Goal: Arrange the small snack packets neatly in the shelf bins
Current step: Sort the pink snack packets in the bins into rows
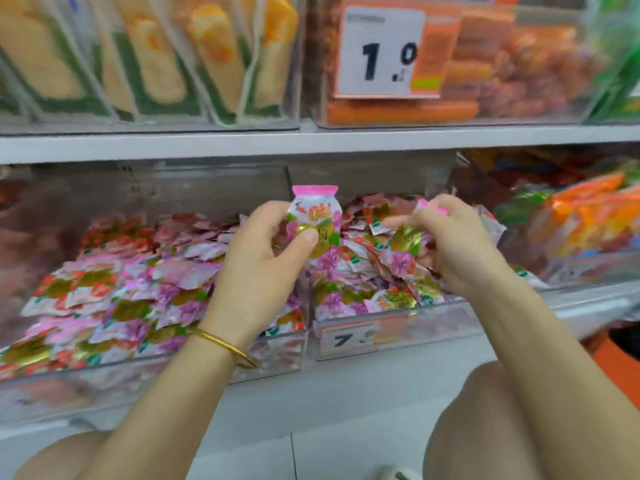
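- Packets fill the left bin at 8 o'clock, lying in flat rows, so that side looks tidy.
- Left hand, in the middle, pinches one packet with thumb and fingers. Its pink top points to 12 o'clock, likely to line it up before it goes in.
- Right hand, at 3 o'clock from the left, curls its fingers round a second packet, low over the right bin.
- Both hands are close but not touching.
- Heap in the right bin looks jumbled, so I think more sorting is needed there.
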Available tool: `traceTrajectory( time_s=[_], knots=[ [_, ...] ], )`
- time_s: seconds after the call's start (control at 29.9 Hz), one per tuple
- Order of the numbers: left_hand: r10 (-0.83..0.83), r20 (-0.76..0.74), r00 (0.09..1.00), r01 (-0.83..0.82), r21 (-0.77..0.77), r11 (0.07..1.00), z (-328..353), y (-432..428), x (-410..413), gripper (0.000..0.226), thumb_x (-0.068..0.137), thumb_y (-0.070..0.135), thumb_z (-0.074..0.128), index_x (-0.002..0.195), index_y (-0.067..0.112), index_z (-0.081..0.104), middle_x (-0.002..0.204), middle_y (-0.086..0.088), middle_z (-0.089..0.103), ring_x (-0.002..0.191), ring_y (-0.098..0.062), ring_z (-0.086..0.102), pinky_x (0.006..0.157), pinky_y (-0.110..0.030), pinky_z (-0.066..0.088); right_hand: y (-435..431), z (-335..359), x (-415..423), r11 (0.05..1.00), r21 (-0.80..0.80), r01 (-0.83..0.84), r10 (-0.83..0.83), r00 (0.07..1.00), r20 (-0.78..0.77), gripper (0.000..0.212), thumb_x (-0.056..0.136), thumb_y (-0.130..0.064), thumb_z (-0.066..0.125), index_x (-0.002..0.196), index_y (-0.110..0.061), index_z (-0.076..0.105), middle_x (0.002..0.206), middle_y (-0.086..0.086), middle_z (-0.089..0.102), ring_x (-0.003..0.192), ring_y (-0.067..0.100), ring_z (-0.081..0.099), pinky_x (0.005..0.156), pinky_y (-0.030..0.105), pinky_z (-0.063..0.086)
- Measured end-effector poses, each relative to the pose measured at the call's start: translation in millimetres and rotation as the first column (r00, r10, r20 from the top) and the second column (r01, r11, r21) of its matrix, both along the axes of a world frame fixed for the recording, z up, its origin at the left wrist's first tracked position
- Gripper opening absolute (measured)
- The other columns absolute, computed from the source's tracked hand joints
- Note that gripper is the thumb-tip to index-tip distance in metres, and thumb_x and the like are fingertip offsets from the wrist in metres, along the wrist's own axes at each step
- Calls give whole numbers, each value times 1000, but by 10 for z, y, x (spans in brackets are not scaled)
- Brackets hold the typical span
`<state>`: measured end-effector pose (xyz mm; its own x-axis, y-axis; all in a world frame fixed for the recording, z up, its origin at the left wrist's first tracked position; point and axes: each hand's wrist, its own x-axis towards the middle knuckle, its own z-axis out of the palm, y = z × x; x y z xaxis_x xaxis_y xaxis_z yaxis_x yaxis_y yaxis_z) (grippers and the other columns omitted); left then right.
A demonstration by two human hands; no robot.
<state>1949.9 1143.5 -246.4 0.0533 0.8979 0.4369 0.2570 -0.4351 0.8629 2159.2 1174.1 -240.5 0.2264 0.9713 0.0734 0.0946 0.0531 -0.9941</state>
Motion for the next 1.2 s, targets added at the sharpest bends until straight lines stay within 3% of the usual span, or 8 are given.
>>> traceTrajectory(
  time_s=[0.1,0.23,0.37,0.5,0.63,0.77,0.97,1.2],
  knots=[
    [24,-21,1000,-24,-17,1000,16,39,146,45,85,10,64,114,37,43,94,7,58,84,-19,60,79,-32,52,32,-37,10,994,-48,-98,100,994,39,22,87,-11,60,80,-14,39,62,7,56,36,13,44,38,24,40],
    [58,-391,918,-30,77,997,48,125,305,51,85,16,62,128,35,40,85,23,43,71,-15,51,71,-27,43,8,-19,55,968,-104,-230,214,967,-140,21,90,-24,59,84,-12,43,68,6,48,52,19,51,52,35,49],
    [87,-719,690,15,134,991,23,237,521,34,88,27,59,119,23,45,66,8,44,74,-19,51,66,-31,30,44,-2,152,996,17,-88,89,993,-75,14,90,-10,53,76,-11,48,65,8,57,53,20,53,56,37,50],
    [22,-877,480,-42,1,999,-51,344,714,23,90,23,56,103,13,40,89,-9,60,95,-34,58,74,-38,43,120,-84,162,999,20,-25,25,999,32,32,84,-37,66,83,-12,45,53,3,51,41,14,43,44,26,38],
    [150,-975,161,-24,148,989,-69,358,731,17,88,30,56,102,20,58,110,-3,54,114,-28,43,92,-39,30,200,-191,107,1000,14,7,-9,988,151,29,80,-35,72,90,-19,50,72,6,52,48,8,39,47,22,29],
    [349,-885,309,-111,331,937,110,421,411,20,85,33,59,100,23,68,112,2,60,110,-29,45,89,-41,32,234,-191,70,1000,-8,-30,31,965,261,20,83,-25,71,98,-19,60,82,18,65,47,5,47,46,20,34],
    [219,-707,673,-219,92,971,31,550,-17,26,89,26,54,112,19,63,110,-2,58,108,-25,51,95,-40,41,317,-177,-65,999,49,-6,-13,926,378,15,82,-24,72,90,-17,61,69,2,58,61,13,53,55,25,41],
    [201,-661,722,-167,116,979,-88,501,-84,35,93,34,44,118,17,62,122,1,57,116,-22,49,102,-36,37,345,-148,-315,998,-24,-58,63,879,473,20,78,-25,75,86,-16,59,63,-5,54,50,3,49,46,17,35]
  ],
)
